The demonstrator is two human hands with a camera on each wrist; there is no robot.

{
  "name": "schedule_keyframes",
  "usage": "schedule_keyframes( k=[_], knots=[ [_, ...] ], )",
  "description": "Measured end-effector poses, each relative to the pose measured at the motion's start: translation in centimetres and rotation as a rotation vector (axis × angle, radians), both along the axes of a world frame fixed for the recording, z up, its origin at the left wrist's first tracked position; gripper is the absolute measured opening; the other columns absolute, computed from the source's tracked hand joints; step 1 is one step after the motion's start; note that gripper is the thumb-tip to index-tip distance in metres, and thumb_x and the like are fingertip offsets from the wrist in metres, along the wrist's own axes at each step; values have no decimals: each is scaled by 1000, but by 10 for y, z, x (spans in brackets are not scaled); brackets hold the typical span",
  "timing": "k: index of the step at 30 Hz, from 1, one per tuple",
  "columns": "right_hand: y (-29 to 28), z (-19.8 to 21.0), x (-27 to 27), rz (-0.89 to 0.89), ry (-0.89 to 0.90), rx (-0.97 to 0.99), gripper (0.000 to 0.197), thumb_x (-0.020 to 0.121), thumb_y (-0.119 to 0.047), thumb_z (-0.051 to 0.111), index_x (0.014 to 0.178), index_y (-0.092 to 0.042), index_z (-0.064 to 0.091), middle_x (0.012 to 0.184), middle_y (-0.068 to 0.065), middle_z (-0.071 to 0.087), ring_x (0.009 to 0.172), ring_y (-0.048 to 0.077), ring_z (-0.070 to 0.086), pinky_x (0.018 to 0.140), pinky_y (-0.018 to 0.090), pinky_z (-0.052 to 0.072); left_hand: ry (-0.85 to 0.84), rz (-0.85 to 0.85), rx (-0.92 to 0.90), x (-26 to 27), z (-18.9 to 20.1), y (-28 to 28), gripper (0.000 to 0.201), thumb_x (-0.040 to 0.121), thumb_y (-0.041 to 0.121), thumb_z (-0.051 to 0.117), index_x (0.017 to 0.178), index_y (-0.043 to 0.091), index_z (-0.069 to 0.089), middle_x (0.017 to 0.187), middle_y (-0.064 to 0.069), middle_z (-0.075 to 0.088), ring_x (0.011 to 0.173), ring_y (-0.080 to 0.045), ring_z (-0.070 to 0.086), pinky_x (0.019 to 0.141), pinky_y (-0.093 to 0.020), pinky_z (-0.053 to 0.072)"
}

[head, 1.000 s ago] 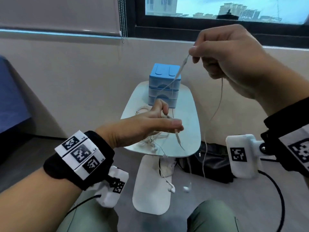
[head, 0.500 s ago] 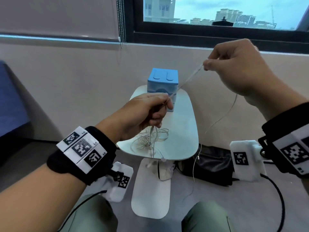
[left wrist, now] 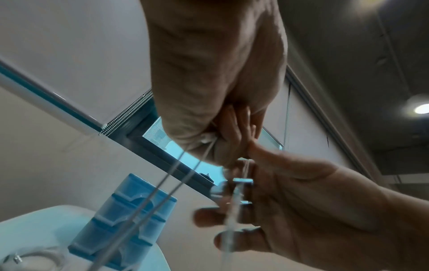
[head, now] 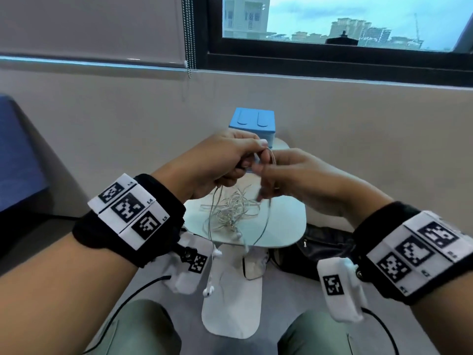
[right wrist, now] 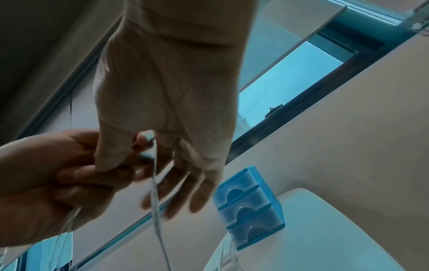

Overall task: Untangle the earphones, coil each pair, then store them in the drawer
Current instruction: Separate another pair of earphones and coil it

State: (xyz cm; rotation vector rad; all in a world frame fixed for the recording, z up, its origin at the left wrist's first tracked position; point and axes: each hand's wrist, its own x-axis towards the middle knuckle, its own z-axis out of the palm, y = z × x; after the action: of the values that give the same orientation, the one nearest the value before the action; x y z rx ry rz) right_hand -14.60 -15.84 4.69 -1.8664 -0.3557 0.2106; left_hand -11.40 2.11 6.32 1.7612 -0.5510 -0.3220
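Note:
My left hand [head: 245, 160] grips a white earphone cable [head: 270, 156] in its curled fingers, just in front of the blue drawer unit [head: 252, 121]. My right hand [head: 266, 175] meets it thumb to fingers and pinches the same cable, which loops over and drops past its fingers [right wrist: 195, 198]. Two strands run down from the left fist [left wrist: 216, 143] to dangling earbuds [head: 207, 292]. A tangle of further white earphones [head: 235, 210] lies on the small pale table [head: 286, 226]. The drawers [right wrist: 250, 205] are closed.
The table stands on a flat white base [head: 230, 316] between my knees. A black bag [head: 320, 249] lies on the floor to its right. A blue surface [head: 15, 155] is at far left. The wall and window are close behind the table.
My right hand has come down from high on the right to meet the left hand. The stretched cable has gone slack and now loops over the hands. The left hand rose slightly.

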Motion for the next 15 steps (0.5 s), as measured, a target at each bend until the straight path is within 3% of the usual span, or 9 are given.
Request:
schedule_keyframes(
  k=[1, 3, 5, 7, 9, 11, 13, 15],
  knots=[
    [-2, 5, 1, -3, 23, 58, 15, 103, -21, 58, 101, -6, 63, 62, 1, 49, 59, 14, 48, 68, 30, 49, 23, 22, -19, 2, 0, 5, 24, 107, 28, 50, 95, 12, 63, 64, 2, 40, 44, -8, 24, 41, -20, 16],
    [-10, 17, 4, -43, 9, 113, 21, 103, -22, 57, 87, -8, 58, 57, -7, 36, 51, 11, 28, 53, 23, 36, 78, 42, -34, 7, -3, 14, 29, 106, 36, 51, 95, 12, 65, 66, 2, 45, 43, -7, 27, 42, -21, 17],
    [-19, 28, 8, -120, -38, 179, 27, 101, -21, 60, 76, -12, 55, 57, -7, 34, 51, 10, 22, 50, 24, 23, 132, 26, 0, 9, -10, 21, 40, 103, 46, 49, 96, 12, 68, 65, 2, 47, 42, -8, 30, 43, -22, 19],
    [-30, 37, 13, -199, -75, 211, 27, 99, -21, 62, 75, -11, 56, 59, -4, 32, 55, 13, 18, 52, 27, 16, 191, -5, 22, 8, -19, 26, 46, 102, 51, 47, 86, 12, 65, 61, 3, 40, 43, -10, 28, 44, -23, 19],
    [-39, 41, 17, -274, -90, 136, 30, 98, -20, 65, 69, -13, 58, 63, 0, 29, 62, 19, 15, 55, 30, 15, 250, -36, -37, 9, -25, 29, 46, 99, 51, 49, 75, 13, 57, 57, 4, 28, 43, -10, 23, 43, -23, 15],
    [-49, 38, 19, -300, -84, 12, 28, 95, -21, 70, 68, -15, 61, 65, 2, 35, 61, 17, 23, 55, 29, 19, 299, -57, -197, 12, -25, 33, 39, 94, 44, 54, 70, 13, 53, 55, 6, 23, 40, -7, 20, 41, -21, 11],
    [-55, 31, 19, -277, -48, -55, 18, 90, -23, 74, 81, -10, 65, 66, 1, 44, 58, 13, 34, 54, 25, 27, 328, -70, -377, 15, -21, 38, 32, 95, 36, 53, 72, 13, 56, 54, 7, 23, 38, -4, 19, 41, -20, 9],
    [-60, 21, 17, -211, 4, -69, 30, 85, -28, 76, 95, -1, 68, 68, -1, 49, 59, 11, 39, 54, 22, 33, 327, -92, -516, 18, -17, 43, 28, 99, 30, 49, 79, 14, 60, 54, 8, 24, 40, -5, 15, 40, -20, 10]
  ],
)
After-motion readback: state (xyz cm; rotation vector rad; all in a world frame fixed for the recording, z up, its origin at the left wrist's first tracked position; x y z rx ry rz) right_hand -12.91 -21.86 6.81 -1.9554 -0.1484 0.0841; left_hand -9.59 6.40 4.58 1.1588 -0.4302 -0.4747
